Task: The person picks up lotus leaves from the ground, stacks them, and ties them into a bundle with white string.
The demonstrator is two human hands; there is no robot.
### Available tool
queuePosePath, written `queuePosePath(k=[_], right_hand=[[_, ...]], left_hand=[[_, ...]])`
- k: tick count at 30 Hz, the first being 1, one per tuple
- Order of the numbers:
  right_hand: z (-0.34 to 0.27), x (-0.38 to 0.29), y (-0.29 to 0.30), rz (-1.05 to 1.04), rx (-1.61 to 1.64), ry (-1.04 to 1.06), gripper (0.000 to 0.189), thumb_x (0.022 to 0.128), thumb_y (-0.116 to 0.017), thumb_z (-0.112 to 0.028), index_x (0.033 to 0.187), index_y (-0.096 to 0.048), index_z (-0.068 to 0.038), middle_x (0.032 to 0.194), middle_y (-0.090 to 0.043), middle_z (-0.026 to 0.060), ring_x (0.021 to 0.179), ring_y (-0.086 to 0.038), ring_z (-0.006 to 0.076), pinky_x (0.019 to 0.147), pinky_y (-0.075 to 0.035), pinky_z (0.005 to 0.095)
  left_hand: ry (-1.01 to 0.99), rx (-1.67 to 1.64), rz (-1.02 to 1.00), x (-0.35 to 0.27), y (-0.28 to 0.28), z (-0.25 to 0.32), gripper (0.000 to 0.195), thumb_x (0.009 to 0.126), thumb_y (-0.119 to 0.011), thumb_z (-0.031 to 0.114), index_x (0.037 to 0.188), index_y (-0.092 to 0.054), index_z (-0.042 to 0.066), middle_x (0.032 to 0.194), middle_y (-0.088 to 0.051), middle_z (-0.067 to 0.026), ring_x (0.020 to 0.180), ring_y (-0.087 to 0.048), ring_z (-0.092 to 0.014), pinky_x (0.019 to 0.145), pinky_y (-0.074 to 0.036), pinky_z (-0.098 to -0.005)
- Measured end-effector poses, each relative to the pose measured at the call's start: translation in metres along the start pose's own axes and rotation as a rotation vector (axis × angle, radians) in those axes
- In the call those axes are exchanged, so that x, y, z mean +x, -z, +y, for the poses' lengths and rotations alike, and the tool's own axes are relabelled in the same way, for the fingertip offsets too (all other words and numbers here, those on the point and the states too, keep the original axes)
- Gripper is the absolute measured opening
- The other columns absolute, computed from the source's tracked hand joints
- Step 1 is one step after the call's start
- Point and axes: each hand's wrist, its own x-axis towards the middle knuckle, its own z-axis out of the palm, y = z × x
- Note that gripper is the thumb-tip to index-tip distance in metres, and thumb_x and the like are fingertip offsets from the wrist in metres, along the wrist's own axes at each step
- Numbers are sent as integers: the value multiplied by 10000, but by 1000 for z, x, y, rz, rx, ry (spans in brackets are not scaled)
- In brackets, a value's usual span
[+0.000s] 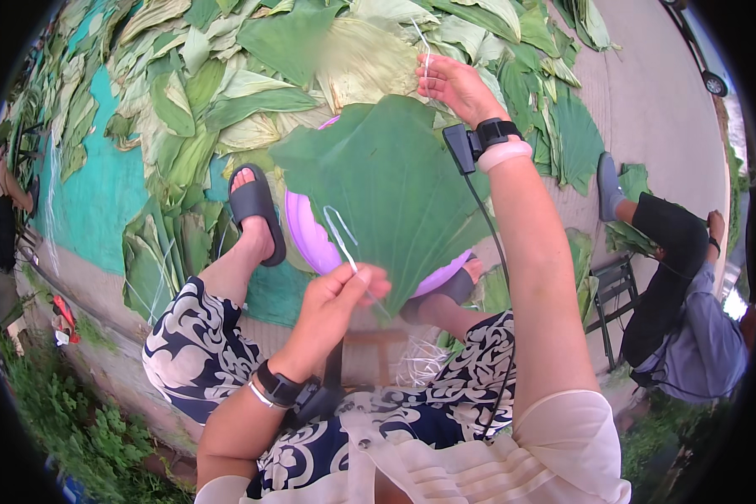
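Note:
A broad green lotus leaf (384, 176) lies over a purple plastic basin (305, 230), whose rim shows at the left and lower right. My left hand (343, 293), in front of the leaf's near edge, pinches a white plastic string (340, 239); its bent free end sticks up over the leaf. Beyond the leaf's far right edge, my right hand (457, 88) grips a length of white string (426, 47) between thumb and fingers, its tip pointing away. Whether both lengths are one string is hidden. Anything under the top leaf is also out of sight.
Heaped dried and green lotus leaves (258, 94) spread over a teal tarp (104, 214). A string-tied leaf bundle (164, 258) lies left of my foot. Loose white strings (422, 362) are between my legs. A seated person (680, 296) is at right, another person (3, 220) far left.

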Motion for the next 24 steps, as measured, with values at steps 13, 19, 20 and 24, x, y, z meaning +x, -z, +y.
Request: queuePosePath(k=[13,19,20,24], right_hand=[[27,-51,-38,193,-597,77,326,865,-536,-326,882,-635,-15,622,-554,10,466,-467,75,461,-394,222],[39,-68,-35,364,-488,123,240,849,-559,-258,841,-631,-29,629,-567,10,459,-464,69,454,-391,218],[41,-69,-34,404,-487,112,221,845,-564,-241,842,-629,-30,648,-583,17,475,-483,70,467,-403,217],[58,-55,12,513,-523,207,201,835,-571,-209,887,-626,-23,716,-624,40,548,-555,84,521,-446,219]], left_hand=[[-103,32,-21,0,1,-4,291,929,-417,222,1017,-578,-4,922,-630,-76,862,-589,-133,756,-444,-258],[-186,56,2,7,-4,-6,280,923,-432,208,1008,-581,-13,907,-632,-84,843,-593,-137,732,-450,-254],[-199,56,8,6,-3,-6,280,923,-434,207,1008,-581,-16,906,-633,-85,841,-594,-137,730,-452,-254],[-215,79,4,1,-5,-3,287,923,-434,210,1011,-580,-22,907,-636,-86,849,-594,-137,730,-453,-255]])
